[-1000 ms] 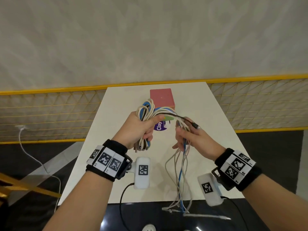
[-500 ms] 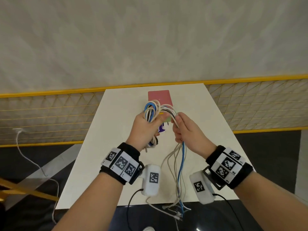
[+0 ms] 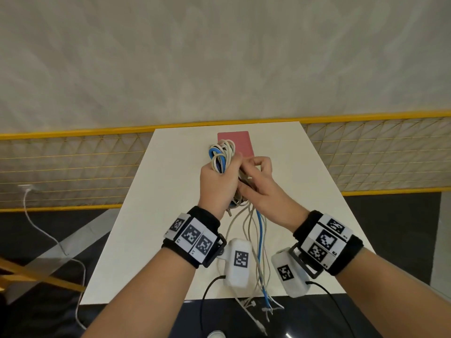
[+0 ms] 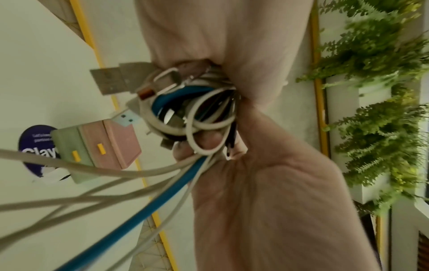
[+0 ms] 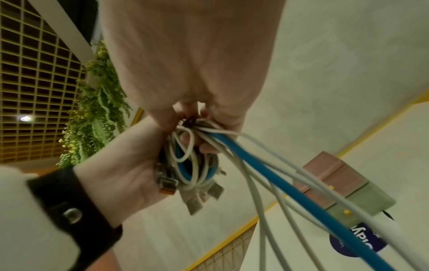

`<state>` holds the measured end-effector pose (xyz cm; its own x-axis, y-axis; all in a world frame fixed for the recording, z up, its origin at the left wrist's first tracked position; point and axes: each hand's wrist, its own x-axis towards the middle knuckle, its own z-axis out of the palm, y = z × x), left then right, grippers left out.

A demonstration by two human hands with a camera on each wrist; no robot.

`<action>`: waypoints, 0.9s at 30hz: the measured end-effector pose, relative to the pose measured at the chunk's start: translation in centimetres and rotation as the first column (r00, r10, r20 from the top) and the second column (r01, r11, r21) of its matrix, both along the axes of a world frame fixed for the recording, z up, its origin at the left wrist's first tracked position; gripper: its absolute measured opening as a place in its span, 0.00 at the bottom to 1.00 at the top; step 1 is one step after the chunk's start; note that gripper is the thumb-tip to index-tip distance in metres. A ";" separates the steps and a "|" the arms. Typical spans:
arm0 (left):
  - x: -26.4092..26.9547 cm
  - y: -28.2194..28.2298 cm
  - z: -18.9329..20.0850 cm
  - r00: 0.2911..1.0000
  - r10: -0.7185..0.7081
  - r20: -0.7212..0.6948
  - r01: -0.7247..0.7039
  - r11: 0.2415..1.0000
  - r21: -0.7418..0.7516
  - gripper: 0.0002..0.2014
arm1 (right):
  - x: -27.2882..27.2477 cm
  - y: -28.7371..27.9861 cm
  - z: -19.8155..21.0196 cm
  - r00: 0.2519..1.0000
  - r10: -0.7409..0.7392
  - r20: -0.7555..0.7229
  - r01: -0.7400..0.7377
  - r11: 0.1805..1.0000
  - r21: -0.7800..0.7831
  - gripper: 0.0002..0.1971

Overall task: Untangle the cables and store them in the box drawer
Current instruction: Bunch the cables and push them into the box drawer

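My left hand [image 3: 218, 184] grips a looped bundle of white and blue cables [image 3: 222, 152] held above the white table [image 3: 170, 215]. USB plugs [image 4: 109, 80] stick out of the bundle below the fist. My right hand [image 3: 258, 184] presses against the left and pinches strands in the bundle's middle [image 5: 192, 124]. Loose tails, one blue [image 3: 261, 240], hang down past the table's near edge. The drawer box [image 3: 238, 145], pink on top with green lower drawers [image 4: 69, 146] and yellow handles, stands behind the hands, its drawers closed.
A round dark blue sticker [image 4: 34, 143] lies on the table in front of the box. A yellow-railed mesh fence [image 3: 73, 172] runs behind the table. A white cord [image 3: 48, 235] trails over the dark floor at left. Green plants [image 4: 376, 128] hang nearby.
The right hand has moved left from the pulled-out dark strand and closed in against the left hand's bundle. Both hands have risen slightly and moved further from me.
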<state>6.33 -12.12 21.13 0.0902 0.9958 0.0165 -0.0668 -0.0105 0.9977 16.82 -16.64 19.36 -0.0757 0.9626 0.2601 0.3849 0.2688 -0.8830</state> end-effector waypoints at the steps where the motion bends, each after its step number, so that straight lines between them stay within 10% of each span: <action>1: 0.1 -0.1 0.1 1.000 -0.010 -0.006 0.010 1.000 0.012 0.12 | 0.1 -0.1 0.1 1.000 -0.009 -0.024 0.010 1.000 0.024 0.24; 6: -0.6 1.0 0.7 0.990 0.065 0.126 -0.057 0.996 -0.063 0.11 | 0.8 -1.0 -0.6 0.953 0.017 -0.303 -0.014 1.000 0.014 0.56; 13: -3.3 4.0 4.0 0.917 0.043 0.397 -0.039 0.999 -0.019 0.08 | 1.1 -1.9 -6.9 0.992 0.093 0.083 -0.059 0.940 -0.337 0.12; 18: -3.8 3.2 4.1 0.987 -0.080 0.140 0.058 0.986 0.158 0.17 | -0.3 -0.8 -3.7 1.000 -0.003 -0.023 -0.001 0.987 -0.161 0.54; 23: -4.0 2.5 4.7 0.947 -0.252 0.201 0.227 0.964 0.141 0.13 | -3.1 1.1 -3.7 0.995 0.097 -0.023 -0.100 0.976 -0.192 0.03; 27: -6.5 3.0 4.4 0.887 -0.459 0.052 0.454 0.887 0.082 0.15 | -0.8 1.5 -5.8 0.992 0.043 0.119 0.005 0.928 -0.372 0.08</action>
<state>-0.21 -9.14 25.57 0.5307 0.8414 0.1024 -0.1470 -0.0276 0.9888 15.99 -15.11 13.52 -0.1035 0.9863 -0.1282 0.4949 -0.0607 -0.8668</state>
